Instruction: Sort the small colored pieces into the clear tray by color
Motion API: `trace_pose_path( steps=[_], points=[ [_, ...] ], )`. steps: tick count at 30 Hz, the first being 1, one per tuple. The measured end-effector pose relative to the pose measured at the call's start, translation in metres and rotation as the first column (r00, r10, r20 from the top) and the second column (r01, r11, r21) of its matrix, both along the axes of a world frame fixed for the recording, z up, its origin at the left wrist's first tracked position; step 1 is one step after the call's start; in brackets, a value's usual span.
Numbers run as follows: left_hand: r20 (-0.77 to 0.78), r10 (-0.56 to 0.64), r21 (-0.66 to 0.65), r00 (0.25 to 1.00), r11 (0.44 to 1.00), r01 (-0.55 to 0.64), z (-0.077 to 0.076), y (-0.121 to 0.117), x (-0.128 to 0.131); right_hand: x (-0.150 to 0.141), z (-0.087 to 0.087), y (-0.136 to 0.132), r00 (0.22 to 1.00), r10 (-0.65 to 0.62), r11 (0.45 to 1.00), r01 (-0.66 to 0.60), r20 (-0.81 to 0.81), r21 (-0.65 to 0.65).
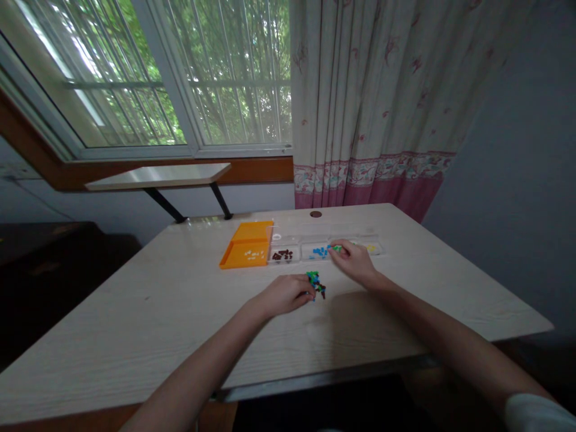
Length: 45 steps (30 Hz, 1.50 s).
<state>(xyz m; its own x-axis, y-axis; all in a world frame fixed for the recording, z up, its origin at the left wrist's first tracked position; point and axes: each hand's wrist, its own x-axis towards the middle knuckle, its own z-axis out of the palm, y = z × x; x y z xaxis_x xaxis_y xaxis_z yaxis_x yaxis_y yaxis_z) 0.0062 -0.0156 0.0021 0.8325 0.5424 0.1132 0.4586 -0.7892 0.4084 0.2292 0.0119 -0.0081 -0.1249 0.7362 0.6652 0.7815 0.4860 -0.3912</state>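
Note:
My left hand (pixel 288 294) is closed around one side of a small model of tiny green, blue and dark brown building bricks (pixel 315 279), just above the tabletop. My right hand (pixel 353 261) is at the clear compartment boxes, thumb and fingertips drawn together beside some green bricks (pixel 336 248). Whether a brick sits between those fingertips is too small to tell. Blue bricks (pixel 320 252) lie in the compartment just left of the right hand. Dark brown bricks (pixel 282 255) fill part of a clear box farther left, and yellow bricks (pixel 371 248) lie at the right end, partly behind the hand.
An open orange case (pixel 238 247) with white bricks (pixel 254 255) stands left of the clear boxes. A raised shelf (pixel 166 175) on black legs is at the table's (pixel 189 324) back left. Behind are a barred window and a curtain (pixel 360 120).

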Motion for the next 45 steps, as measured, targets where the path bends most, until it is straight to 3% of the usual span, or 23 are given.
trace_pose_path(
  steps=[3, 10, 15, 19, 25, 30, 34, 40, 45],
  points=[
    [0.048, 0.008, -0.035, 0.999, 0.999, -0.006, -0.001, 0.000, 0.001, 0.002, -0.005, 0.010, 0.999, -0.034, 0.997, 0.035, 0.008, -0.066],
    [0.198, 0.155, -0.075, 0.968, 0.987, -0.143, -0.001, 0.006, 0.000, 0.001, -0.008, 0.021, 0.989, -0.094, 0.982, 0.111, 0.113, -0.156],
    [0.366, 0.331, -0.260, 0.870, 0.934, -0.246, -0.011, 0.014, 0.000, -0.008, -0.005, 0.001, 0.982, 0.125, 0.985, -0.106, 0.142, -0.135],
    [0.433, 0.423, -0.464, 0.796, 0.862, -0.206, -0.021, 0.020, 0.001, -0.023, -0.012, -0.013, 0.934, 0.288, 0.956, -0.293, 0.214, -0.006],
    [0.408, 0.431, -0.565, 0.805, 0.812, -0.148, -0.022, 0.020, 0.004, -0.032, -0.022, -0.015, 0.914, 0.307, 0.935, -0.342, 0.265, 0.097],
    [0.424, 0.449, -0.601, 0.787, 0.789, -0.126, -0.021, 0.018, 0.005, -0.030, -0.018, -0.016, 0.917, 0.305, 0.938, -0.336, 0.256, 0.084],
    [0.432, 0.403, -0.541, 0.807, 0.832, -0.126, -0.018, 0.017, 0.003, -0.029, -0.015, -0.017, 0.927, 0.309, 0.945, -0.324, 0.212, 0.039],
    [0.382, 0.335, -0.297, 0.861, 0.927, -0.229, -0.008, 0.010, 0.000, -0.029, -0.014, -0.019, 0.925, 0.337, 0.940, -0.341, 0.175, -0.008],
    [0.366, 0.315, -0.152, 0.876, 0.949, -0.277, -0.003, 0.009, 0.000, -0.028, -0.013, -0.019, 0.924, 0.355, 0.935, -0.354, 0.143, -0.032]
  ],
)
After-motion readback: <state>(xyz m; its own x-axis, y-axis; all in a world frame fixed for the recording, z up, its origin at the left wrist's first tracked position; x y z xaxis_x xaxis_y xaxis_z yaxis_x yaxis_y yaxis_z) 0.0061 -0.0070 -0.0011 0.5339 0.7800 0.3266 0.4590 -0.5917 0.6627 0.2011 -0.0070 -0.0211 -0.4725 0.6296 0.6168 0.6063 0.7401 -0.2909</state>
